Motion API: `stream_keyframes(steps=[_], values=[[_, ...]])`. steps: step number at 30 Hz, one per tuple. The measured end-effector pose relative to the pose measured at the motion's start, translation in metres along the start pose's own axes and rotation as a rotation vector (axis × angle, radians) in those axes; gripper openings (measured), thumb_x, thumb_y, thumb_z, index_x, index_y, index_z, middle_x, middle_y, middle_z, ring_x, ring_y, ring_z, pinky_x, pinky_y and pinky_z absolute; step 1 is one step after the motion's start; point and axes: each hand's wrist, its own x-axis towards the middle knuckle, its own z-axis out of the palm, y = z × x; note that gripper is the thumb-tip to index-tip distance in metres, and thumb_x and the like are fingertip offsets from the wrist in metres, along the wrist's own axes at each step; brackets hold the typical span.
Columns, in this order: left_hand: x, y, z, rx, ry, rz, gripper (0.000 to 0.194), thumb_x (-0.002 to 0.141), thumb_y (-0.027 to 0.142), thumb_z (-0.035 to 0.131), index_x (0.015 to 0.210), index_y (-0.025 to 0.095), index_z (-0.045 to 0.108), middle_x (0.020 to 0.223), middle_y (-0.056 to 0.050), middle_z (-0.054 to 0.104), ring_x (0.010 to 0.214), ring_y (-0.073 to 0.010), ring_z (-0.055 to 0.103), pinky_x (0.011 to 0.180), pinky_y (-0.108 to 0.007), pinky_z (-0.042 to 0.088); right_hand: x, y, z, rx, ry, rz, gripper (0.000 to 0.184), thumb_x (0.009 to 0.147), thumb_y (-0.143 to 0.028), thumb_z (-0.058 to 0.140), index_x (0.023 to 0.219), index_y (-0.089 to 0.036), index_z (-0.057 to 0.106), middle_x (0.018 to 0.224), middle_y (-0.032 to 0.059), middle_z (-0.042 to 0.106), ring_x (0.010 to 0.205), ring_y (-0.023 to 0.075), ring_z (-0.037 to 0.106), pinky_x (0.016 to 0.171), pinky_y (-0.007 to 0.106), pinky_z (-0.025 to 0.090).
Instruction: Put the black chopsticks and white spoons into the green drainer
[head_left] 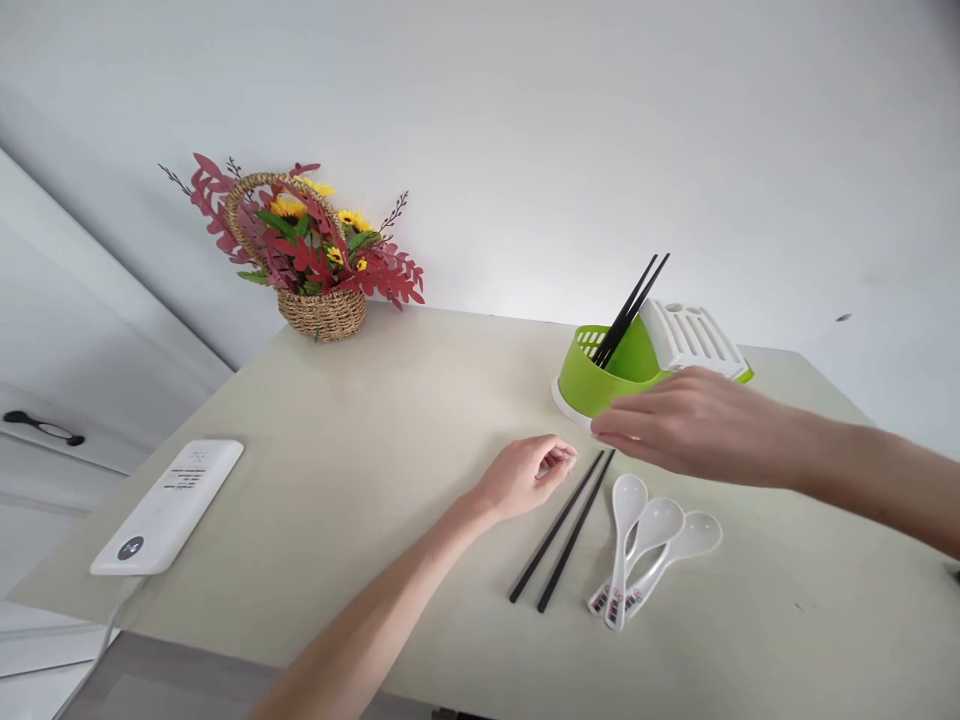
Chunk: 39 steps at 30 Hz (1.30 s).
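Note:
My left hand (529,473) rests on the table with its fingers curled loosely and nothing visible in them. Just right of it, two black chopsticks (570,535) lie side by side. Above the table, my right hand (675,420) has its fingers drawn together and holds nothing that I can see. It is in front of a green utensil holder (592,385) with a white slotted section (694,340), covering part of the holder. A pair of black chopsticks (631,312) leans upright inside the green part. Three white spoons (660,530) lie overlapping below my right hand, bowls pointing away.
A wicker basket (322,313) of red leaves and yellow flowers stands at the back left, against the wall. Near the left edge of the table (360,420) lies a white power strip or similar device (171,505) with a cable. A white cabinet (67,340) is beyond it.

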Motion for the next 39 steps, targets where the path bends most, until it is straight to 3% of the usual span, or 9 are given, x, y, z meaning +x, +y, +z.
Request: stream_keyframes(steps=[6,14,18,27,32,39], values=[[-0.001,-0.001,0.001,-0.008,0.015,0.008,0.021,0.103,0.034,0.057,0.114,0.021,0.070,0.105,-0.006,0.080,0.095,-0.0184,0.075,0.086,-0.028,0.056,-0.008,-0.018,0.027,0.062,-0.269,-0.020,0.024,0.106,-0.024,0.046,0.092,-0.022,0.066,0.054,-0.0041,0.056,0.042,0.0129,0.037,0.054,0.033,0.010],[0.003,-0.003,0.002,-0.138,0.067,-0.059,0.023,0.101,0.035,0.057,0.113,0.019,0.068,0.093,-0.005,0.078,0.086,-0.0166,0.073,0.081,-0.027,0.056,-0.001,-0.040,0.043,0.034,-0.437,-0.087,0.018,0.096,-0.012,0.052,0.105,-0.020,0.066,0.058,-0.0026,0.063,0.044,0.0134,0.045,0.054,0.034,0.010],[0.003,-0.002,0.003,-0.181,0.088,-0.084,0.021,0.100,0.031,0.055,0.112,0.020,0.067,0.091,-0.003,0.077,0.082,-0.0154,0.071,0.078,-0.026,0.055,0.002,-0.046,0.053,0.051,-0.499,-0.109,0.020,0.092,-0.017,0.060,0.111,-0.018,0.066,0.061,-0.0009,0.065,0.048,0.0141,0.051,0.054,0.033,0.012],[0.006,-0.002,0.002,-0.414,0.226,-0.174,0.024,0.100,0.038,0.057,0.110,0.018,0.066,0.089,-0.004,0.074,0.077,-0.0139,0.067,0.076,-0.027,0.052,0.004,-0.047,0.073,0.055,-0.467,-0.131,0.012,0.090,-0.009,0.057,0.095,-0.018,0.064,0.057,-0.0004,0.062,0.045,0.0132,0.048,0.054,0.032,0.012],[0.006,-0.001,0.001,-0.436,0.224,-0.188,0.025,0.099,0.039,0.060,0.109,0.018,0.066,0.087,-0.004,0.073,0.076,-0.0139,0.066,0.074,-0.026,0.051,0.005,-0.043,0.076,0.051,-0.447,-0.136,0.015,0.090,-0.006,0.054,0.084,-0.018,0.061,0.055,-0.0009,0.059,0.044,0.0125,0.046,0.054,0.032,0.012],[0.007,0.000,0.002,-0.439,0.223,-0.195,0.023,0.099,0.037,0.060,0.109,0.017,0.066,0.087,-0.004,0.072,0.075,-0.0133,0.066,0.075,-0.026,0.052,0.006,-0.043,0.078,0.045,-0.447,-0.145,0.015,0.092,-0.007,0.053,0.087,-0.017,0.062,0.056,-0.0004,0.059,0.044,0.0126,0.046,0.055,0.032,0.012]])
